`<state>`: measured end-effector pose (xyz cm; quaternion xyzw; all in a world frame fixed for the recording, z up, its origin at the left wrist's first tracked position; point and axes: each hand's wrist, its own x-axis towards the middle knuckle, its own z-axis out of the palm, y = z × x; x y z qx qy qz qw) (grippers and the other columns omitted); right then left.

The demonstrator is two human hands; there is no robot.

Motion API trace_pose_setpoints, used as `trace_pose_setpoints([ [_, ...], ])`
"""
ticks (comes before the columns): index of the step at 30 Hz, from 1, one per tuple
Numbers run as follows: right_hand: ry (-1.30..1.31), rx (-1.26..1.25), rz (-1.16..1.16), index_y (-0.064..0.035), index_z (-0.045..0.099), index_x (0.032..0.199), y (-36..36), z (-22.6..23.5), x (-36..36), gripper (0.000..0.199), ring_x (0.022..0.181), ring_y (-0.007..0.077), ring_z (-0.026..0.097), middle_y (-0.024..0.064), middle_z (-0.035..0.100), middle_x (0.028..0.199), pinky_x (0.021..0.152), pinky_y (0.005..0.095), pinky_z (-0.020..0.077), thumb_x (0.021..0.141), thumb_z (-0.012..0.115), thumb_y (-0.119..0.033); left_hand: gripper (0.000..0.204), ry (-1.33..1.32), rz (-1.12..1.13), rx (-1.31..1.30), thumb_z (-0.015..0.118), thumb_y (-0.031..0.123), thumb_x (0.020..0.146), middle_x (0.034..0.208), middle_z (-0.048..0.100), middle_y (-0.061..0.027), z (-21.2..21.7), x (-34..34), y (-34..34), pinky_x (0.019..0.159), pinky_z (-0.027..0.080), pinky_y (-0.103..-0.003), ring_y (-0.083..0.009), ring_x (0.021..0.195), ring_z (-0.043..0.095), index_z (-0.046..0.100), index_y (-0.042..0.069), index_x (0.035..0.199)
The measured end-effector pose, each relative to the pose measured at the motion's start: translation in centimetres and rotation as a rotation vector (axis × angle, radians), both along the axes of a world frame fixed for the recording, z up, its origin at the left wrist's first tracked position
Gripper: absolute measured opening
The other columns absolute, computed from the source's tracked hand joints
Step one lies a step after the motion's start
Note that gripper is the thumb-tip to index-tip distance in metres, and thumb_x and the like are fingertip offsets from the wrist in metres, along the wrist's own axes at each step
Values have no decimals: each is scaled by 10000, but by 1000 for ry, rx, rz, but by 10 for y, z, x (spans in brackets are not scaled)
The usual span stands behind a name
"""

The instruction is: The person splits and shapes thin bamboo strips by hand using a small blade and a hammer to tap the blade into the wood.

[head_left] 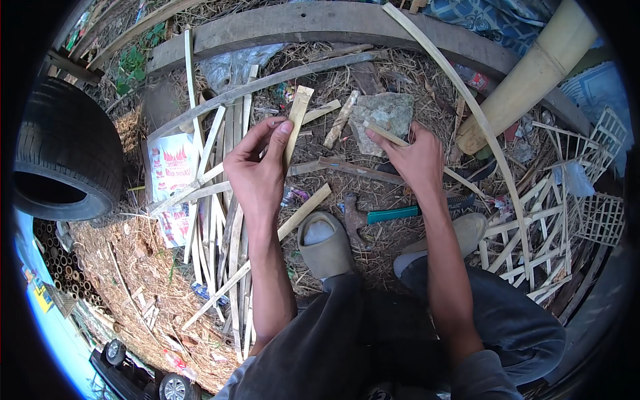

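My left hand (259, 168) pinches a short flat bamboo strip (297, 115) that points up and away from me. My right hand (415, 159) holds a thinner bamboo strip (385, 133) near its end, just over a flat grey stone (387, 113) on the ground. The two hands are apart, each with its own strip. Below them are my two feet in grey slip-on shoes (325, 243) and my dark trousers.
A pile of long bamboo slats (223, 220) lies at left. A teal-handled tool (393, 213) rests between the feet. A woven bamboo lattice (553, 220) is at right, a thick bamboo pole (533, 77) behind it, a tyre (63, 150) at far left.
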<state>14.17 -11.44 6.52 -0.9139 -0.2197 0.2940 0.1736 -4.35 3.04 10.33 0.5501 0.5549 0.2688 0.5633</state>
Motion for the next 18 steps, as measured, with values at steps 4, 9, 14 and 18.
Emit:
trace_pose_setpoints([
  [4,-230,34,181,118,631,1179,-4,-17,-3,993,801,399,746,265,728,784,861,505,516,702,841,-727,183,-44,-37,-29,799,102,946,874,742,-5,-5,16,-14,619,422,-178,-19,738,583,795,-4,1095],
  [9,-341,242,259,80,523,1264,-11,0,-5,769,996,383,693,288,672,1095,875,507,463,900,740,-562,195,-38,-47,-26,799,91,942,864,747,-17,-8,13,-17,625,445,-185,-22,741,598,789,-16,1104],
  [14,-284,546,362,7,514,1247,-5,-15,1,327,941,347,672,204,544,1253,803,483,540,1014,669,-163,186,-64,-53,-29,792,117,956,843,712,15,-18,18,-27,549,373,-187,-8,653,524,788,-3,1098],
  [18,-225,652,387,-3,538,1229,-20,-13,3,309,835,315,662,189,583,1205,773,419,554,1005,685,-157,181,27,-97,-65,798,107,945,841,736,9,-16,18,-32,585,399,-196,-15,690,544,800,-8,1085],
])
